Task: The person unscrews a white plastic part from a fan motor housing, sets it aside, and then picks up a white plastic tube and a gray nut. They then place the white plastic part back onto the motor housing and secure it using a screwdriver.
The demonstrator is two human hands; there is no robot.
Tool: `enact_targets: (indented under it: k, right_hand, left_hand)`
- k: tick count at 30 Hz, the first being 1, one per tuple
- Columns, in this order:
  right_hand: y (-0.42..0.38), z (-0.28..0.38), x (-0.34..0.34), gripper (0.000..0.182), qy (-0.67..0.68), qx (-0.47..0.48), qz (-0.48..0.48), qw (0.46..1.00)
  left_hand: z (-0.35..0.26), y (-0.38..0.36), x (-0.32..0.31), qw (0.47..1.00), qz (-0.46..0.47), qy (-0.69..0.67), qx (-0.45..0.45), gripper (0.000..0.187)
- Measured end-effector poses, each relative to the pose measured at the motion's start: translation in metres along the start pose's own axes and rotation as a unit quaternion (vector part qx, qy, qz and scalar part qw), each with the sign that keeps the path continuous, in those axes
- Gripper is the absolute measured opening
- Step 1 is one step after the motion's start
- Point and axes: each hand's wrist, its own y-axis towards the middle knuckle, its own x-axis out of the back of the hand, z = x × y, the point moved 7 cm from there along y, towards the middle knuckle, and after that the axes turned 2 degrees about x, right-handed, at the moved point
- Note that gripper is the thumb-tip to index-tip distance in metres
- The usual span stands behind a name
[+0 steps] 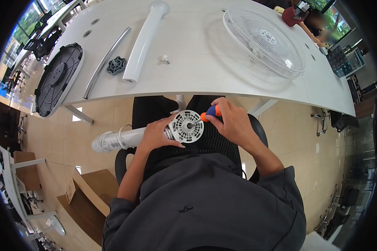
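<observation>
A white fan motor head (pixel 183 134) with a round, slotted face rests over my lap, its face turned up. My left hand (pixel 156 134) is wrapped round its left side, thumb along the lower edge. From there a white column (pixel 132 138) with a cord wound about it extends to the left. In my right hand (pixel 235 125) is a screwdriver (pixel 204 116) with an orange and blue handle, gripped between thumb and fingers. Its shaft slants down to the left, with the tip at the centre of the slotted face.
On the white table (pixel 192 62) lie a fan grille (pixel 269 37), a white pole (pixel 143 46), a curved metal tube (pixel 107 62), a dark knob (pixel 116 65), a small white part (pixel 165 59) and a dark base (pixel 58 77). A cardboard box (pixel 86 192) stands on the floor. Another person sits far right.
</observation>
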Motion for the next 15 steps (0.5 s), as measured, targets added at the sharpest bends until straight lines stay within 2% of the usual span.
enact_targets:
  k: [4, 10, 12, 15]
  right_hand:
    - [-0.006, 0.002, -0.004, 0.044, 0.054, -0.069, -0.008, 0.996]
    - [-0.006, -0.011, 0.023, 0.035, 0.062, -0.046, -0.029, 0.997]
    - [-0.012, -0.008, 0.043, 0.033, 0.072, -0.076, -0.023, 0.994]
    - [-0.018, 0.005, 0.056, 0.033, 0.079, -0.031, -0.001, 0.996]
  left_hand:
    - [-0.003, 0.002, 0.002, 1.0, 0.014, 0.003, 0.018, 0.123]
    - [-0.003, 0.0, 0.003, 1.0, 0.009, -0.008, 0.009, 0.123]
    - [-0.002, 0.0, 0.004, 1.0, 0.003, -0.009, 0.01, 0.122]
    - [0.002, 0.001, 0.002, 1.0, 0.01, -0.012, 0.021, 0.122]
